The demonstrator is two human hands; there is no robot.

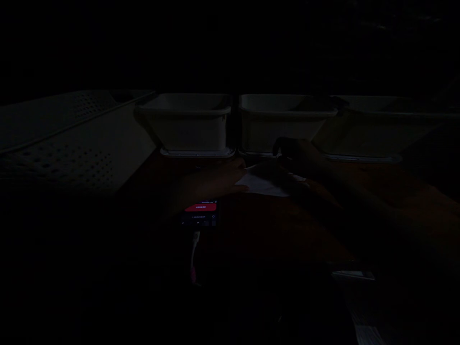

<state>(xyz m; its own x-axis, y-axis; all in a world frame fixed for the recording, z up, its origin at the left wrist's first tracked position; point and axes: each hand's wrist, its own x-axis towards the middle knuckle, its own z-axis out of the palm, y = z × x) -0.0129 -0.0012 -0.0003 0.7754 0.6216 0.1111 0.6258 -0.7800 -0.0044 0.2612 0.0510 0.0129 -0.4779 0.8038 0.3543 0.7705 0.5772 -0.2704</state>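
The picture is very dark. A flat white piece [264, 184], perhaps paper or cloth, lies on the reddish-brown table top [247, 215]. My left hand [230, 176] is at its left edge, with thumb and fingers spread apart and touching it. Over its far right side hangs my right hand [294, 151], fingers bent downward and apart, with nothing visible in them. Below my left forearm lies a phone [200, 213] with a lit screen showing a red bar, partly covered by the arm. A white cable [195, 242] runs from its lower end.
Three light-coloured bins stand in a row behind: a left bin [194, 129], a middle bin [276, 127] and a right bin [366, 134]. A large perforated basket [129, 139] fills the left side. A pale, shiny scrap [354, 275] shows at lower right.
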